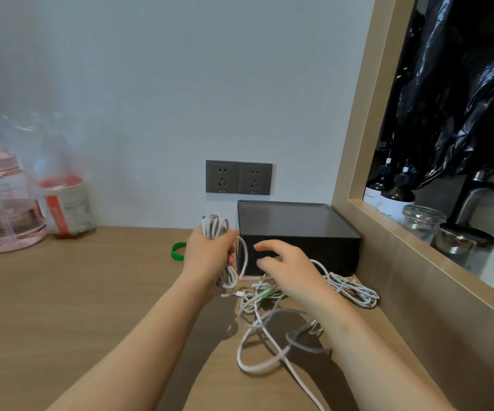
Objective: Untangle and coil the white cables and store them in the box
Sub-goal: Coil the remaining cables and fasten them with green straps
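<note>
My left hand grips a coiled white cable, its loops sticking out above and below my fist, just left of the black box. A strand runs from this coil toward my right hand, which hovers with loosely spread fingers in front of the box and over the tangled white cables on the wooden desk. Whether those fingers hold the strand is hidden. Another bundled white cable lies to the right of that hand by the wooden ledge. The box is open and looks empty.
A green band lies on the desk left of my hands. A pink water jug and a plastic bag with a container stand at the back left. Two wall sockets are behind the box. Bottles and jars sit on the right ledge.
</note>
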{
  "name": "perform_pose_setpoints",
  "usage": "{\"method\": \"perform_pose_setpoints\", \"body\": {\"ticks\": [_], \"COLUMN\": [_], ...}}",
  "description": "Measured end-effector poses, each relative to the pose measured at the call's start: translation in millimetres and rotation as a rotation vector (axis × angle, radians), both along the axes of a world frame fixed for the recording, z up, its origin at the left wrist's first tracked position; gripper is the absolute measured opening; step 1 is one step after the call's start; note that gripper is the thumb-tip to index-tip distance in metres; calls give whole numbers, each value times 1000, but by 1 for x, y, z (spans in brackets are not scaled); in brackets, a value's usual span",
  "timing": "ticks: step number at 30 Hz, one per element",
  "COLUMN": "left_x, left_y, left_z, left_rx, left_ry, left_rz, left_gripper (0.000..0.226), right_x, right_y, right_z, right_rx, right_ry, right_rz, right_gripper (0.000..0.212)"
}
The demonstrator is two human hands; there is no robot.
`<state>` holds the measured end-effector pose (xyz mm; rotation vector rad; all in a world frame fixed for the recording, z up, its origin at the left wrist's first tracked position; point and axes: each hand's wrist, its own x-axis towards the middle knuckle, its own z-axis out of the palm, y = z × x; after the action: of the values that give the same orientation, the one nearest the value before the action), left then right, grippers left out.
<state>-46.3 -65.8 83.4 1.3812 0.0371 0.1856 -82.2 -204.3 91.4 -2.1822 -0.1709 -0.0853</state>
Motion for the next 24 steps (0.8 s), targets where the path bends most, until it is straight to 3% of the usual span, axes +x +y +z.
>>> {"method": "perform_pose_setpoints", "body": {"ticks": [4,7,9,13,14,16,19,24], "left_x": [-5,-5,-5,-8,-7,-5,-5,-4], "left_y": [-5,-2,1,3,3,3,0,-5], "left_z": [-3,0,2,6,5,3,-2,-8], "left_rx": [48,-52,-87,-89,-69,29,159,156], "left_ry": [-42,-35,-39,-45,-50,-64,-80,-41], "left_rz": [-38,-61,-96,-179,-162,-98,-59,-37], "left_gripper": [7,10,12,12,12,12,11,24], "right_x": [7,6,6,12,12,14,14,13], "right_y": [3,0,-1,1,1,1,4,8], "right_z": [1,-2,-4,-9,-9,-9,-7,-4], "right_rx": [-89,-173,-109,240,337,456,479,498], "right_ry": [241,321,348,270,249,203,78,-58], "right_rz": [-14,15,28,-48,-84,-129,-172,-241], "right_gripper": [68,74,68,17,13,16,15,6]}}
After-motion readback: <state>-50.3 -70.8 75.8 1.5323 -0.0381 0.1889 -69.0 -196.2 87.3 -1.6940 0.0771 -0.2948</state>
